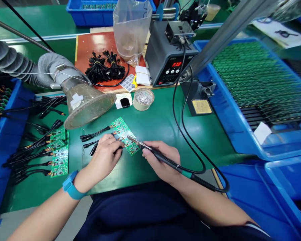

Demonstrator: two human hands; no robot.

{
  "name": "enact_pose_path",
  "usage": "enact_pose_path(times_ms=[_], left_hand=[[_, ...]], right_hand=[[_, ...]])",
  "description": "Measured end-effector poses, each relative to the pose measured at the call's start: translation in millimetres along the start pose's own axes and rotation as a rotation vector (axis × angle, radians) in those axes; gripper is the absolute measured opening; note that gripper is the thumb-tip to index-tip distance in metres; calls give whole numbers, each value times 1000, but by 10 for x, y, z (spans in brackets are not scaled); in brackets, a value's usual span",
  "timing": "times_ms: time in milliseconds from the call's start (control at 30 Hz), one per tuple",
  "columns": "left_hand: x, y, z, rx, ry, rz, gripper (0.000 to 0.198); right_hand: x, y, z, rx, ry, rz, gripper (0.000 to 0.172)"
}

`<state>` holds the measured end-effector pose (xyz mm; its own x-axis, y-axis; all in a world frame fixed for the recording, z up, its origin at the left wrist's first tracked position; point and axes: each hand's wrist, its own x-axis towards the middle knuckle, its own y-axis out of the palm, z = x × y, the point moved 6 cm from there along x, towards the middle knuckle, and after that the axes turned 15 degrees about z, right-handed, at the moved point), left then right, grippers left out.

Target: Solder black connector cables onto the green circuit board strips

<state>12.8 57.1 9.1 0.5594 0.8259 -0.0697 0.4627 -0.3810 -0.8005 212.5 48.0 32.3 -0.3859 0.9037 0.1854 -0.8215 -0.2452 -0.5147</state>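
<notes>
Board lies between left-hand fingers and right-hand fingers.

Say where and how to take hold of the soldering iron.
By its black handle, behind the metal tip, coming from the person's right. The slim, probably hot tip angles left over the green board; the thicker handle and cord end lie to the right. The right grip holds it this way.
</notes>
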Motion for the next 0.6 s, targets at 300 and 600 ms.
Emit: enact_pose_path(times_ms=[300, 600], left_hand=[[-44, 41, -44, 110, 30, -55, 17], [-79, 32, -36, 143, 56, -65, 18]], right_hand=[[-12, -50, 71, -44, -63, 14, 14], [-7, -35, 176, -92, -71, 55, 7]])
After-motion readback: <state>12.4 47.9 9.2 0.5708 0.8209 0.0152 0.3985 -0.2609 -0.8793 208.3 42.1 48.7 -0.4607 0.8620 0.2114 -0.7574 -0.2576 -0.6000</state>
